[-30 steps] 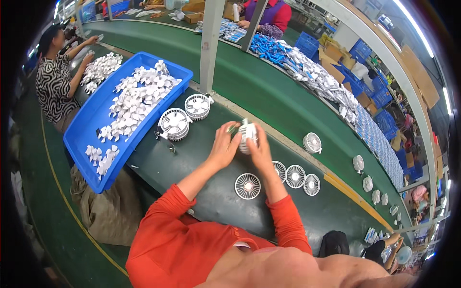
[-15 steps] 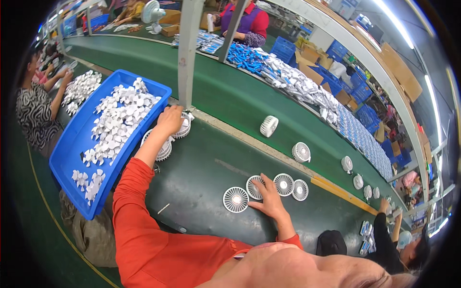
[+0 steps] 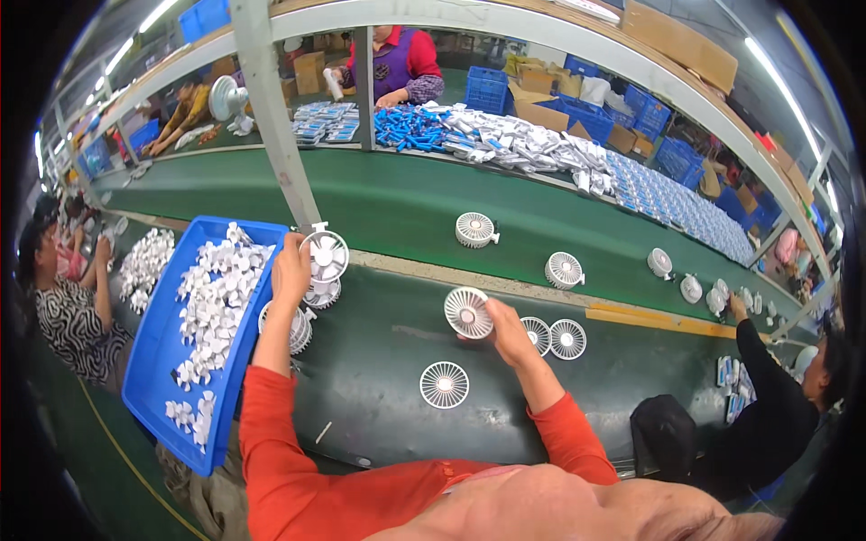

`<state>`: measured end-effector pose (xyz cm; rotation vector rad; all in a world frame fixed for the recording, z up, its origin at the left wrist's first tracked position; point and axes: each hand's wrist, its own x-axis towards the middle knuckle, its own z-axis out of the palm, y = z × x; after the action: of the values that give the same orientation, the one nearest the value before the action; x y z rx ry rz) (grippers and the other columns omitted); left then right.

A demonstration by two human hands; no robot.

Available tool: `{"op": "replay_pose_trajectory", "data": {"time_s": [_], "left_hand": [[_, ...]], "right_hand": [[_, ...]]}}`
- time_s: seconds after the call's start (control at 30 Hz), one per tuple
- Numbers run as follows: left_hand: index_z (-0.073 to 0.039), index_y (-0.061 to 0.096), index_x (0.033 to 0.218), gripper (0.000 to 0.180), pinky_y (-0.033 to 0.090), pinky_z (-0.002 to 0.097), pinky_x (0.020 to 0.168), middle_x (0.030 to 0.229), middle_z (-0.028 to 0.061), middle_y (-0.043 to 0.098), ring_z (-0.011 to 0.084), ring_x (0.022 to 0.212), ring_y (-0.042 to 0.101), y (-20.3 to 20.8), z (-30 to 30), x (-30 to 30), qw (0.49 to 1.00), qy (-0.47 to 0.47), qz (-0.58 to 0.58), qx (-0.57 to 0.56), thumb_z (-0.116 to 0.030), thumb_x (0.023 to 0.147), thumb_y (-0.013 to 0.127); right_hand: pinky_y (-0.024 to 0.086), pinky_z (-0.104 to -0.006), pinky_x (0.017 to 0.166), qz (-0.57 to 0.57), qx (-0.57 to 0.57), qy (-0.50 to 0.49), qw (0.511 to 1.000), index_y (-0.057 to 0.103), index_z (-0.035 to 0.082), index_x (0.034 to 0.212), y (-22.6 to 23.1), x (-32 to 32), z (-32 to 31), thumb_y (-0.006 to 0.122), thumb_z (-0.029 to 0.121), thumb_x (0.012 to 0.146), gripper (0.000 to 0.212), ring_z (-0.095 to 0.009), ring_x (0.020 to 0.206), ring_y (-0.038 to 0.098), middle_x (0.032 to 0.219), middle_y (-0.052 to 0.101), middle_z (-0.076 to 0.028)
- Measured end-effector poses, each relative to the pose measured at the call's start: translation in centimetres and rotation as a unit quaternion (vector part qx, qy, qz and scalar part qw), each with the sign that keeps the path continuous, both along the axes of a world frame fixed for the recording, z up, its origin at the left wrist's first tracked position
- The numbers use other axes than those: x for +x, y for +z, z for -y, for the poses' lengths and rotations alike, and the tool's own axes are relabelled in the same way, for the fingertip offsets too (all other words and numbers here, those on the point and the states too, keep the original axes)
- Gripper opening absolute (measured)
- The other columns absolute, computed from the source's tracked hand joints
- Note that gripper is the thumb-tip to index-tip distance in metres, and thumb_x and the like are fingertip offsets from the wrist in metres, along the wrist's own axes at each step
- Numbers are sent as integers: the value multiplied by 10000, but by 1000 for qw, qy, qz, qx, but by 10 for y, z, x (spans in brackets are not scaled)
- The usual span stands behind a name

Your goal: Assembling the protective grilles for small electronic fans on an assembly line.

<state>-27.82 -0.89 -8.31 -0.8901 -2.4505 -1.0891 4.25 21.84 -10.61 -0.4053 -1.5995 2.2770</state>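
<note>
My left hand (image 3: pixel 290 270) grips a white fan head (image 3: pixel 326 257) with its blades showing, beside the blue tray's right edge. Just below that hand, more white fan bodies (image 3: pixel 299 334) stand close together on the dark green worktop. In my right hand (image 3: pixel 511 332) is a round white fan grille (image 3: pixel 467 313), pinched at its right edge and lifted off the worktop. A loose grille (image 3: pixel 445 385) lies flat nearer to me. Two others, one of them a slotted white grille (image 3: pixel 567 339), rest to the right of my right hand.
A blue tray (image 3: pixel 149 379) of white fan blades stands at left. Beyond a pale ledge, a green conveyor (image 3: pixel 397 200) carries several fan heads (image 3: pixel 565 270). A metal post (image 3: pixel 281 135) rises behind my left hand. Co-workers sit left and right; another person stands across the conveyor.
My right hand has picked up a grille from the worktop and raised it leftward. My left hand has lifted a fan head. The view has shifted, and fan heads on the conveyor have moved.
</note>
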Motion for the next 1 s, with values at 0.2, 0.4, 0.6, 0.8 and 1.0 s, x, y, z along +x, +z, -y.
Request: {"op": "replay_pose_trajectory", "data": {"time_s": [0.2, 0.4, 0.6, 0.8, 1.0], "left_hand": [[10, 572, 1182, 367, 453, 289, 870, 1118, 73, 617, 147, 988, 576, -29, -63, 83, 856, -156, 330, 366, -290, 994, 477], [-22, 475, 1254, 425, 485, 382, 941, 1203, 108, 575, 221, 1102, 578, -53, -96, 146, 570, -312, 576, 496, -361, 1009, 398], [-60, 476, 1305, 561, 451, 414, 987, 1259, 105, 564, 237, 1152, 553, -42, -104, 163, 506, -305, 662, 461, -504, 985, 353], [-76, 502, 1279, 524, 454, 410, 974, 1254, 98, 568, 240, 1163, 545, -44, -96, 161, 480, -299, 684, 461, -490, 983, 373], [-36, 450, 1286, 448, 466, 358, 920, 1168, 79, 577, 209, 1070, 568, -46, -96, 187, 646, -231, 503, 525, -383, 1019, 355]], "right_hand": [[595, -313, 601, -83, 18, -54, 995, 506, -1, 1214, 34, -45, 18, 522, 210, 963, 328, -170, 863, 661, 1040, 633, -99], [519, -286, 720, -80, 234, -120, 961, 501, 11, 1224, 18, -64, 24, 628, 121, 872, 390, -160, 877, 632, 1023, 632, -88], [438, -400, 937, -115, 553, -201, 801, 560, 49, 1208, 12, -63, 20, 649, 73, 779, 439, -330, 1116, 526, 1181, 559, -152], [341, -468, 1041, -112, 594, -84, 792, 431, 101, 1382, 4, -65, 26, 723, 276, 716, 747, -366, 1257, 388, 1377, 387, -163], [307, -437, 1078, -139, 431, -40, 890, 278, 49, 1443, -17, -74, 37, 671, 362, 757, 850, -381, 1307, 359, 1409, 352, -212]]}}
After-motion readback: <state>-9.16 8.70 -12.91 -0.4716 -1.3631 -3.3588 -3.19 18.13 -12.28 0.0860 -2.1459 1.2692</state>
